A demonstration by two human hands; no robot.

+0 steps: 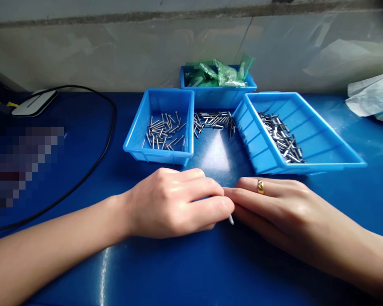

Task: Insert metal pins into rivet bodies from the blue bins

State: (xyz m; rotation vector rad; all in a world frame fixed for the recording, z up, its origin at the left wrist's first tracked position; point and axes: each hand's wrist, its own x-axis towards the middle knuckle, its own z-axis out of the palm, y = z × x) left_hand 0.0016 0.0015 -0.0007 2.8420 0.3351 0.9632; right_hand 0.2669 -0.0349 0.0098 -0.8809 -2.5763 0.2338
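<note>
Pinch: my left hand (178, 204) holds a slender, pale, apparently metal pin (231, 220) over the glossy blue surface (185, 272); right hand (281, 208) touches left, grip hidden. Likely light, stiff, slippery; grasp mid-length.

You have silver screws (161, 128) in a square blue plastic bin (156, 156) at eleven o'clock, metal rivets (280, 137) in a wider blue plastic bin (315, 140) at one, green plastic packets (227, 73) in a blue box (218, 97) at twelve.
</note>
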